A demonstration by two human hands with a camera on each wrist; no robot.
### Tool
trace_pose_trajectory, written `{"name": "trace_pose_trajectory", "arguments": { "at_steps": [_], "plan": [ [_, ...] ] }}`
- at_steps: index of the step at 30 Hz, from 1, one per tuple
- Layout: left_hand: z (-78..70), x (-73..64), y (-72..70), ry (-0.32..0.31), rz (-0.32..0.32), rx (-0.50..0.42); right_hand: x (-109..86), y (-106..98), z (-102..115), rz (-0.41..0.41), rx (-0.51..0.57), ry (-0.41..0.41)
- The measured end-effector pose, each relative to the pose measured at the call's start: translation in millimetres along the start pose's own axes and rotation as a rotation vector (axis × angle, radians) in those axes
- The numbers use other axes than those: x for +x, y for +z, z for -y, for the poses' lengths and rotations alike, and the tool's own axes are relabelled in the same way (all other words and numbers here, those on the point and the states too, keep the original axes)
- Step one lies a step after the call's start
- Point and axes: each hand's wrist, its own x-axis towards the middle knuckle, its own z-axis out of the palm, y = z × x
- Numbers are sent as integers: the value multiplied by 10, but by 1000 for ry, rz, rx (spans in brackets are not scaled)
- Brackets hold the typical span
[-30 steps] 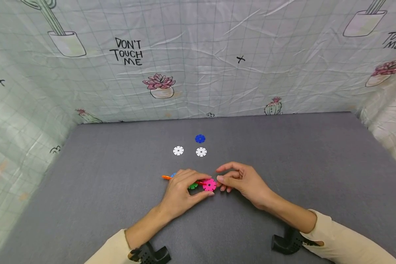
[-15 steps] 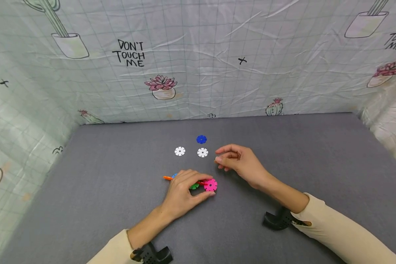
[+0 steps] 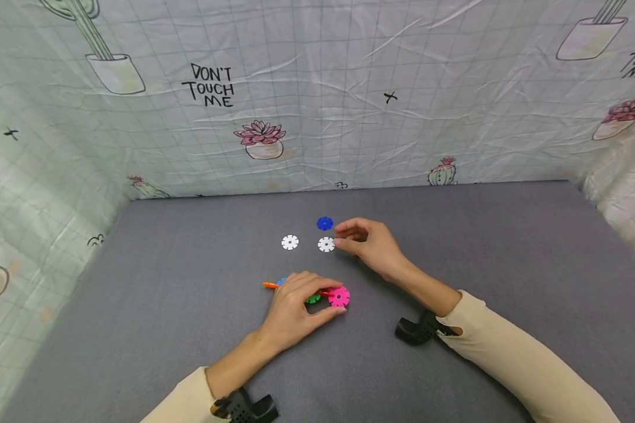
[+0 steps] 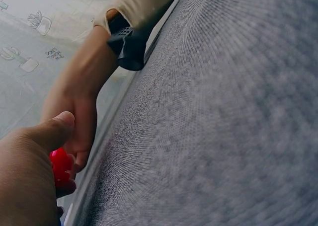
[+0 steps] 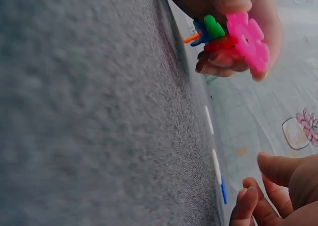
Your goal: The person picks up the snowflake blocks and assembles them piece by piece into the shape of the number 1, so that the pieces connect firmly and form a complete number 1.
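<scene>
My left hand (image 3: 296, 308) grips a joined string of notched plastic discs between thumb and fingers. At its right end a pink disc (image 3: 339, 296) stands out. Green (image 5: 213, 26), red (image 5: 221, 43) and blue pieces follow, and an orange tip (image 3: 270, 285) pokes out on the left; the hand covers part of the string. Thumb and fingers apart, my right hand (image 3: 373, 247) holds nothing. Its fingertips are right at the edge of a loose white disc (image 3: 326, 244), with a dark blue disc (image 3: 325, 223) just behind.
Another white disc (image 3: 290, 242) lies flat to the left of the first. The grey tabletop (image 3: 190, 258) ends at a patterned cloth backdrop (image 3: 317, 129). A black wrist camera (image 3: 415, 330) hangs below the right forearm.
My right hand has moved away from the pink disc, forward and slightly left, to the nearer white disc. The left hand stays in place with the joined discs.
</scene>
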Motion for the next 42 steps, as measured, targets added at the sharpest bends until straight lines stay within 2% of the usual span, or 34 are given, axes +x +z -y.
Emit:
{"name": "trace_pose_trajectory", "arguments": {
  "at_steps": [12, 18, 24, 34, 42],
  "plan": [
    [-6, 12, 4, -1, 7, 0, 145, 87, -65, -17, -218, -116],
    [-8, 13, 4, -2, 10, 1, 157, 152, -60, -49, -321, -135],
    [-10, 8, 0, -2, 11, -1, 171, 190, -49, -64, -340, -145],
    [-10, -18, 2, -13, 25, 7, 159, 203, -54, -32, -398, -160],
    [-8, -31, 10, -21, 30, 10, 147, 194, -44, -13, -366, -193]
  ]
}}
